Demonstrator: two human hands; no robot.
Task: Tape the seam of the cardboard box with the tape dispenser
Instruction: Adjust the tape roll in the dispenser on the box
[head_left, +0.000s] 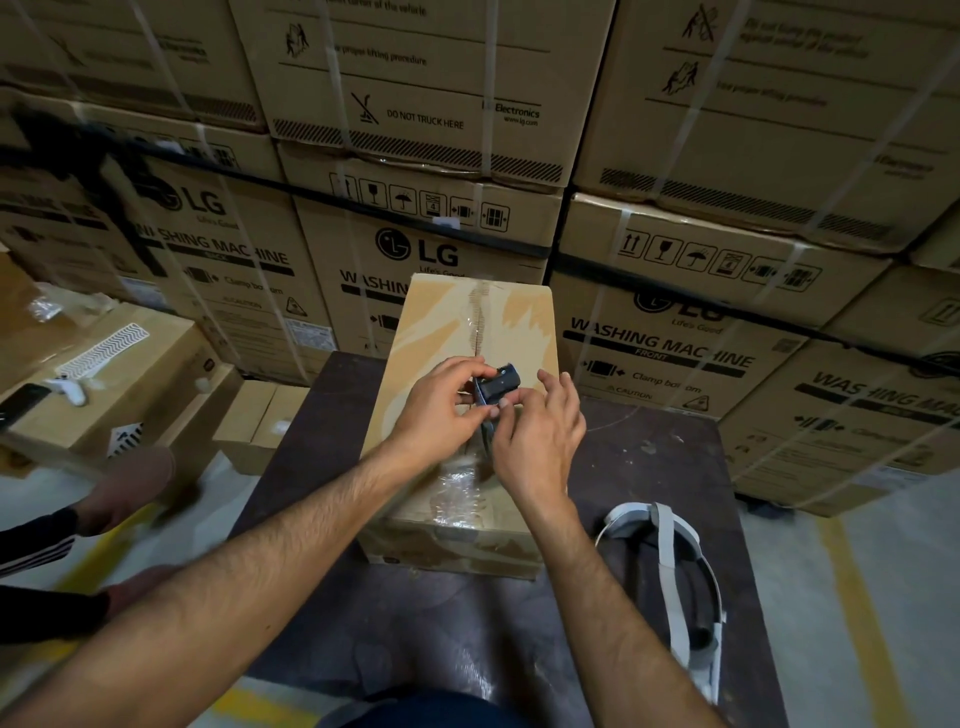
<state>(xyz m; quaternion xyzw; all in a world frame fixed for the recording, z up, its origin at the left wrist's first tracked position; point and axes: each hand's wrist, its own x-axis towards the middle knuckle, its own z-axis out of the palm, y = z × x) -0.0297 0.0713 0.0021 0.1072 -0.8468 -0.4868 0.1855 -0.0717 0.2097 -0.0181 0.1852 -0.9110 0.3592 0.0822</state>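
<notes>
A long cardboard box (514, 322) lies on a dark table (649, 467), its top seam running away from me with clear, wrinkled tape along it. Over the middle of the seam sits a black tape dispenser (497, 387). My left hand (441, 410) grips the dispenser from the left, thumb and fingers pinched on its body. My right hand (540, 436) meets it from the right, fingertips touching the dispenser's near side. Most of the dispenser is hidden behind my fingers.
Strapped washing machine cartons (426, 249) are stacked like a wall behind the table. A white headset with straps (670, 561) lies on the table at right. Another person's feet (130, 488) and smaller cartons (104, 374) are at left.
</notes>
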